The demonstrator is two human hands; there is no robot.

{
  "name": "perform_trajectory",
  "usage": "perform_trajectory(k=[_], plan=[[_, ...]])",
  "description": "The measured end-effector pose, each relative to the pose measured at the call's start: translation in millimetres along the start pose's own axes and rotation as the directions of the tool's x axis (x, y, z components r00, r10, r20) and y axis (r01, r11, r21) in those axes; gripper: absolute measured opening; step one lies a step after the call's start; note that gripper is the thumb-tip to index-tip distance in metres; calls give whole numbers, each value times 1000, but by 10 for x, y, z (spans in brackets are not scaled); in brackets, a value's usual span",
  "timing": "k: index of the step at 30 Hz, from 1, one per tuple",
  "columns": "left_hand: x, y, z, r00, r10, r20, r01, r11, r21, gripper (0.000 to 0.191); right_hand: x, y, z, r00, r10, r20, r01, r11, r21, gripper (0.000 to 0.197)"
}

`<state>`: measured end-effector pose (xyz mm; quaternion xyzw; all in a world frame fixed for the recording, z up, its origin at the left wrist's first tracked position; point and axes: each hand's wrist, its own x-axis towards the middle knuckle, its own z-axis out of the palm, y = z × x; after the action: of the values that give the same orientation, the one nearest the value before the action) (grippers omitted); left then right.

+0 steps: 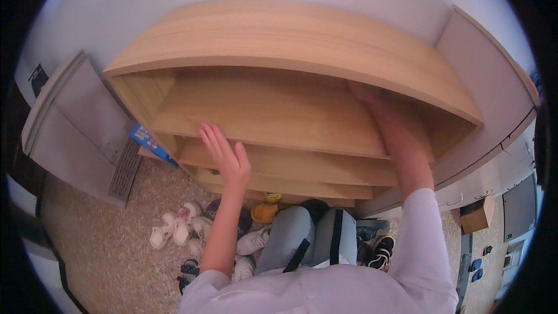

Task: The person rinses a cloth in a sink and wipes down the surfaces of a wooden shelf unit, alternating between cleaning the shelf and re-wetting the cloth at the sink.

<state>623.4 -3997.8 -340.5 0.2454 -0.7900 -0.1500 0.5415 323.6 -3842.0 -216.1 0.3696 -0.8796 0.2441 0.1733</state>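
Observation:
A light wooden shelf unit (279, 30) stands against the wall in front of me. My left hand (226, 155) is raised by the front edge of its upper shelf board (261, 113), fingers extended and thumb apart, holding nothing. My right arm reaches deep into the top compartment at the right. The visible part of my right hand (364, 91) is in shadow under the top panel, and its fingers are hidden, so I cannot tell whether it holds anything. On the part of the upper board that shows, no objects lie. Below it are several more shelf boards (287, 165).
White shoes (253, 240), pale clogs (162, 230) and dark sandals (188, 274) lie on the speckled floor around my legs. Black sneakers (382, 253) are at the right. A blue box (150, 143) stands left of the unit; a cardboard box (477, 216) is far right.

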Motion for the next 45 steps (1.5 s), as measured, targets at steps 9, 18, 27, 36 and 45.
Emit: perform_trajectory(k=[9,18,27,36,45], plan=[[13,27,1,1000,21,6,-21,1000,17,57,-233,-1559,823,877,-214,430,185,977,109,59],[-4,-131,-159,999,25,40,-30,989,142,55,-1070,-857,281,871,-440,218,405,895,189,45],[-20,-85,-107,996,71,61,-71,997,-2,55,-1304,813,-289,963,263,-58,-255,824,-505,45],[42,-349,-434,993,55,102,-55,998,-1,57,-54,-2014,947,861,44,507,36,988,-148,64],[142,-354,-399,991,-4,137,-8,996,86,65,593,-2944,1912,906,-376,195,368,926,79,57]])
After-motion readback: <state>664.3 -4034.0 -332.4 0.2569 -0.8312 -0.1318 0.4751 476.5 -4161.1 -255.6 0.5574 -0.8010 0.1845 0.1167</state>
